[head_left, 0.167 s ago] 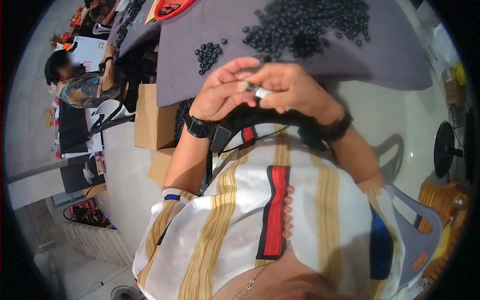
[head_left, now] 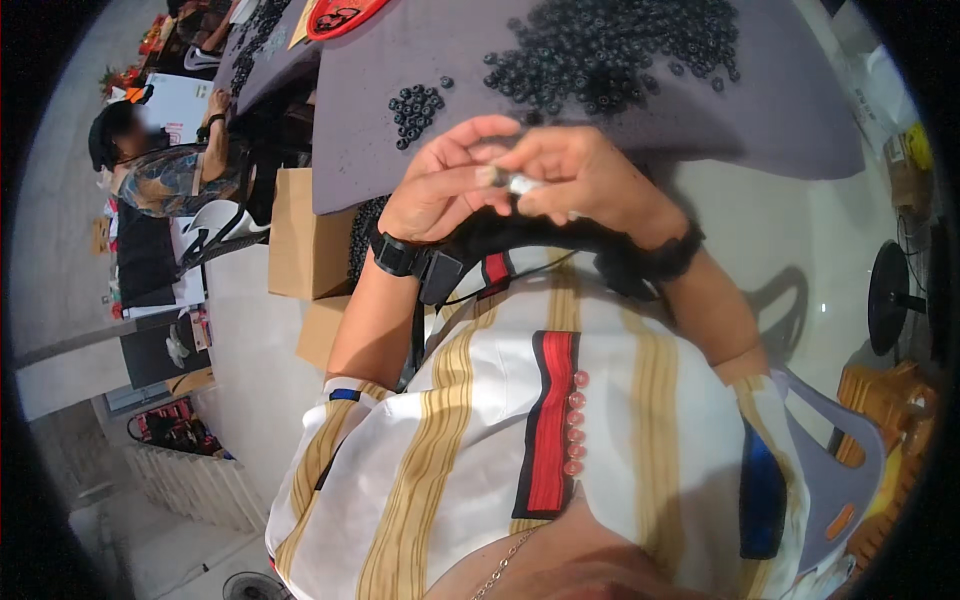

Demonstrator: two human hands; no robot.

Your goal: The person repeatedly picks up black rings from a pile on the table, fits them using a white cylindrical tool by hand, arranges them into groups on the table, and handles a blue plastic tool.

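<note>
A small white piece (head_left: 521, 184) is pinched between the thumb and bent fingers of the right hand (head_left: 590, 178); the left hand (head_left: 442, 188) is half curled beside it, any hold blurred; light, stiff handling is suggested, the sides being best gripped; beyond, dark beads (head_left: 600, 70) are heaped on the table (head_left: 385, 60).

Small indoor workshop. The cloth-covered worktop (head_left: 780, 130) bears loose heaps of small black ring-shaped parts (head_left: 620, 55) in bulk, as in piecework, with a red tray (head_left: 352, 29) at its far left. A cardboard box (head_left: 300, 235) stands just left of the worktop; farther left are another person (head_left: 175, 180) and a second table (head_left: 288, 60) carrying similar dark pieces (head_left: 258, 35).
</note>
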